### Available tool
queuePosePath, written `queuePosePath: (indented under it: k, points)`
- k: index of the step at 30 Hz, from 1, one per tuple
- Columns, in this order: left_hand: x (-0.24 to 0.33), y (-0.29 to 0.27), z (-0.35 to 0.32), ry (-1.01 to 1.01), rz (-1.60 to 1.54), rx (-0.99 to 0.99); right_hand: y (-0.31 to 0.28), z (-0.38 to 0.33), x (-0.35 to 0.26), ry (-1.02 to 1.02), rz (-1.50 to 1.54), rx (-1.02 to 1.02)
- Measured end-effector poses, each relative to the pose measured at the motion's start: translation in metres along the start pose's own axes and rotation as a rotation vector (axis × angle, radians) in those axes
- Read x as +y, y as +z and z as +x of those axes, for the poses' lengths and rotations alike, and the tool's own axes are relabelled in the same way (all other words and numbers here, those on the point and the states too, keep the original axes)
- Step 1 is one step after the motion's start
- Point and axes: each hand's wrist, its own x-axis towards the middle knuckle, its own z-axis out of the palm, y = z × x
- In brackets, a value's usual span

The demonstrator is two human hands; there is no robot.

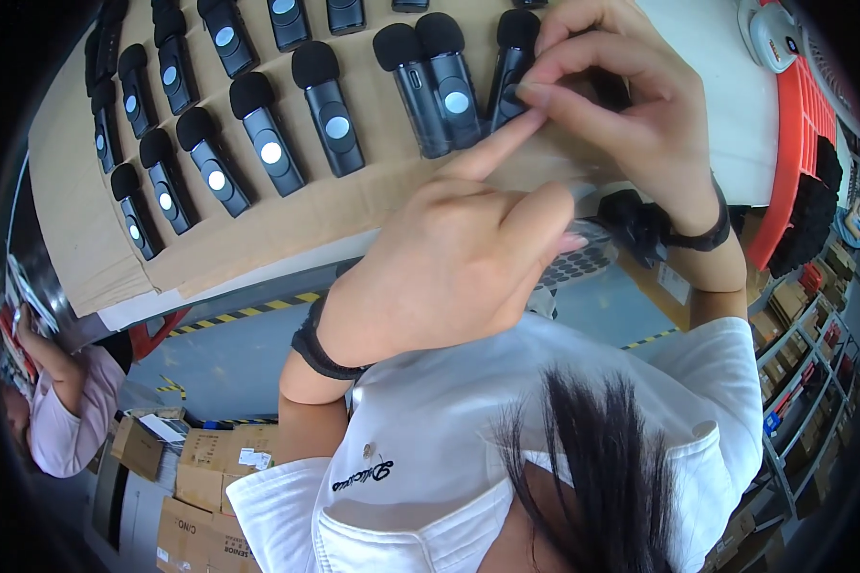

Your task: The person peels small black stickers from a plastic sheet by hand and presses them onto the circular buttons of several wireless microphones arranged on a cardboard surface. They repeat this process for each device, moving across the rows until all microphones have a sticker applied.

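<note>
Several small black clip-on microphones with foam tops stand out in rows on the table, among them a microphone [336,119] with a round white spot. My right hand [631,95] pinches thumb and index finger together beside a microphone [512,62] at the right end of the front row. What lies between those fingertips is too small to make out. My left hand [449,253] reaches across, its index finger stretched out to the right thumb tip. Its other fingers curl inward, and what they hold, if anything, is hidden. Two microphones [435,91] lie side by side left of my fingertips.
Brown cardboard [287,224] covers the tabletop under the microphones. A red plastic basket [793,162] and a white fan-like device [772,36] are at the right. Cardboard boxes [201,468] stand on the lower left, near another person [76,411]. Metal shelving [812,372] lines the right.
</note>
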Motion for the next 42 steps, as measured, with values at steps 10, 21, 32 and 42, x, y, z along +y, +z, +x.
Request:
queuePosePath:
  k: [10, 21, 32, 42]
  points:
    - [-0.003, -0.002, 0.0, 0.022, 0.036, -0.046, -0.001, 0.001, -0.004, 0.058, 0.0, -0.052]
    - [0.025, -0.007, -0.043, -0.153, -0.311, 0.236, -0.013, -0.025, -0.067, -0.037, 0.267, -0.194]
    - [0.049, -0.003, -0.087, -0.251, -0.249, 0.328, 0.02, -0.052, -0.087, 0.076, 0.345, -0.251]
    - [0.052, 0.0, -0.086, -0.422, -0.287, 0.317, 0.018, -0.048, -0.097, -0.085, 0.266, -0.192]
